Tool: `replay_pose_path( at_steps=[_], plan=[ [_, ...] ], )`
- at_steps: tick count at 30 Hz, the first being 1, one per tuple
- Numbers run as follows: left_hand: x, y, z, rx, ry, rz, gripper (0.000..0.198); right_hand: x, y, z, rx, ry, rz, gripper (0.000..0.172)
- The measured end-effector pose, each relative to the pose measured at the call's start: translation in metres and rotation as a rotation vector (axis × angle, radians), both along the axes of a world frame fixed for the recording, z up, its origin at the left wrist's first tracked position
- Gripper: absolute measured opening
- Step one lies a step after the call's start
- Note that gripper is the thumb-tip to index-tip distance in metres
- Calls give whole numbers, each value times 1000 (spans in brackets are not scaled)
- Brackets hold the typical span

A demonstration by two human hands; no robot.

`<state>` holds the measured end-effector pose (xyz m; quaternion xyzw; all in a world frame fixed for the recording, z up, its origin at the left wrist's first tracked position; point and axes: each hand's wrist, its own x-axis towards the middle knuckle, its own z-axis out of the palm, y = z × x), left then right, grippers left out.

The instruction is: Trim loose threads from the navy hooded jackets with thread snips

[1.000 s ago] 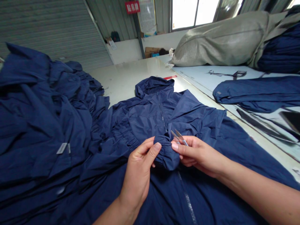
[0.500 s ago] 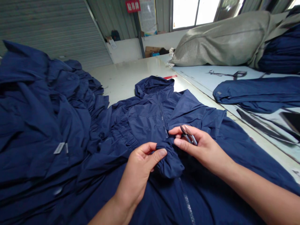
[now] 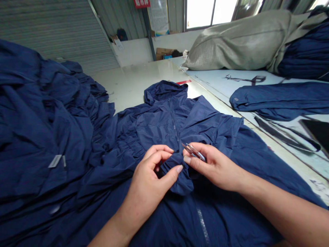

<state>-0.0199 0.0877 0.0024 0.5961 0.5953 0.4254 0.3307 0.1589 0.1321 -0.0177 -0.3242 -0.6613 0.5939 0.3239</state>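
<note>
A navy hooded jacket (image 3: 156, 127) lies spread in front of me, hood away from me and zip running down its front. My left hand (image 3: 149, 181) pinches the gathered sleeve cuff (image 3: 181, 183) of the jacket between thumb and fingers, raised over its lower front. My right hand (image 3: 213, 164) is closed around small thread snips (image 3: 194, 152), their blades pointing up and left. The right thumb and fingertip are at the right edge of the cuff; whether they grip the cloth too is hard to see.
A big heap of navy jackets (image 3: 46, 130) rises at the left, with a white tag (image 3: 55, 161). At the right are a folded navy garment (image 3: 282, 99), black straps (image 3: 282, 133) and a dark flat object (image 3: 317, 132). A large grey-beige sack (image 3: 239, 41) lies behind on the table (image 3: 128, 79).
My right hand has moved slightly left with the snips, whose blades now tilt further left. The left fingers have shifted on the cuff, spreading it. The view has shifted a little.
</note>
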Motion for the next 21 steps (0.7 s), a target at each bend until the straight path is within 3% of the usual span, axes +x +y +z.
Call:
replay_pose_path(
  at_steps=[2,7,11,15,21],
  plan=[
    [-2,1,1,-3,-21,-22,7,0,1,-1,-131,61,19,33],
    [-3,1,-5,-167,-425,-117,10,-1,0,-3,-362,165,89,44],
    [-1,-1,-7,-257,-646,-28,19,-1,0,-2,-337,148,96,43],
    [1,-2,-5,-358,-784,-50,20,2,2,-2,-236,114,-1,45],
    [3,-3,-3,-364,-884,-52,21,0,1,-5,-269,18,31,45]
  ],
)
